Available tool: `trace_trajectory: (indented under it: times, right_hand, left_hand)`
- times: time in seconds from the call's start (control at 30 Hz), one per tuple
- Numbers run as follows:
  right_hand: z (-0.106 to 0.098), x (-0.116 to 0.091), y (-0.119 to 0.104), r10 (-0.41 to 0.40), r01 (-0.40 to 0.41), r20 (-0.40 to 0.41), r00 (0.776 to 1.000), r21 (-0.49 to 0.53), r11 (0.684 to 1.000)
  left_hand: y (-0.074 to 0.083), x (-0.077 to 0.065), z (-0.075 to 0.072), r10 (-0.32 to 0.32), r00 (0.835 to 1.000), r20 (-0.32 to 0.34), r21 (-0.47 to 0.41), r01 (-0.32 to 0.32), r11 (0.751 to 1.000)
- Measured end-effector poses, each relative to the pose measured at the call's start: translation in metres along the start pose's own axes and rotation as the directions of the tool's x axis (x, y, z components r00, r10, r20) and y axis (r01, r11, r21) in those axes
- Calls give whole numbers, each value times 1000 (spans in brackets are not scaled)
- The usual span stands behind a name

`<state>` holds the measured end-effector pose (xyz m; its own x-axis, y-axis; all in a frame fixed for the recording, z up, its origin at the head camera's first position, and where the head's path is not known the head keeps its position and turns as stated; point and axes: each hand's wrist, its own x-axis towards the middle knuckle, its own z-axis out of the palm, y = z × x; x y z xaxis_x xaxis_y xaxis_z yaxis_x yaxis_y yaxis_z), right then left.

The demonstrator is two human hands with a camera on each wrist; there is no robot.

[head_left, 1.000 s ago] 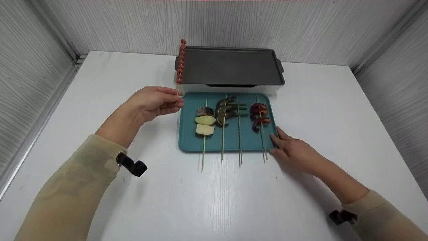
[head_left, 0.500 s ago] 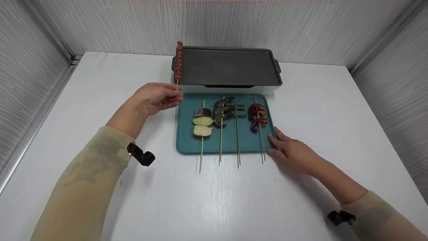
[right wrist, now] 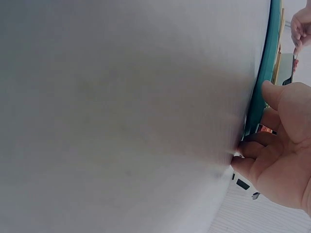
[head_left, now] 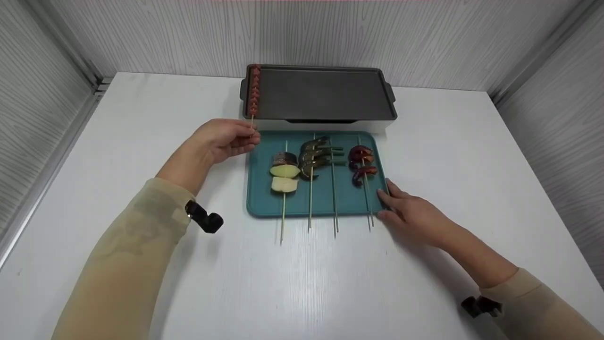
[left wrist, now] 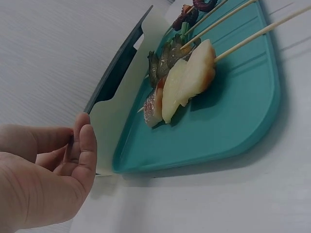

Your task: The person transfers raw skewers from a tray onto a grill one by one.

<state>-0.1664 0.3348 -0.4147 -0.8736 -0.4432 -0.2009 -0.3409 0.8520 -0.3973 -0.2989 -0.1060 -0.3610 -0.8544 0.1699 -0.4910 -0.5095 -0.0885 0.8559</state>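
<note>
My left hand (head_left: 226,139) pinches the bare lower end of a skewer of red pieces (head_left: 255,92) between thumb and fingers. Those pieces lie along the left side of the dark griddle plate (head_left: 325,94). In the left wrist view the stick is barely visible. My right hand (head_left: 415,217) holds the near right corner of a teal tray (head_left: 264,203), its thumb and fingers about the rim. On that tray lie a skewer of white and pale-green chunks with a dark-skinned piece (head_left: 284,171), a shrimp skewer (head_left: 314,156), a thin green-stalk skewer (head_left: 334,189) and a reddish octopus-tentacle skewer (head_left: 362,165).
The griddle has a white base (head_left: 339,126) directly behind the tray, with a handle at each end. Skewer sticks jut over the tray's near edge. A white table (head_left: 302,283) carries everything, and pale wood-grain walls (head_left: 302,33) stand behind and at both sides.
The skewer of red pieces has come down from above the griddle's left edge onto its left side, my left hand shifting slightly. My right hand keeps its place at the tray.
</note>
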Motion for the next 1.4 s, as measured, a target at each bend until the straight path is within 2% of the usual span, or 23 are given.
trace_trajectory:
  times: [0.23, 0.4, 0.57, 0.73, 1.03, 1.4]
  right_hand:
    - [-1, 0, 0, 2, -3, -3, 1000, -12, 1000]
    - [0, 0, 0, 2, -2, -1, 1000, -11, 1000]
    - [1, 1, -1, 1, -1, 8, 1000, -5, 1000]
    - [2, 2, 0, 1, -1, 13, 1000, -3, 1000]
    - [0, 0, 2, 2, -2, 16, 1000, -5, 1000]
    - [-2, 0, -2, 21, -21, 29, 999, -3, 1000]
  left_hand:
    - [-3, -1, 0, 2, 1000, -14, -44, -3, 999]
    - [-8, -6, -2, 3, 1000, -1, -64, -3, 998]
    - [-15, -16, -6, -50, 999, 17, -63, 51, 997]
    - [-23, -33, -7, -75, 996, 49, -22, 76, 997]
    - [-46, -75, 2, -34, 986, 166, 73, 22, 997]
    - [-75, -113, 11, -80, 971, 225, 95, 60, 994]
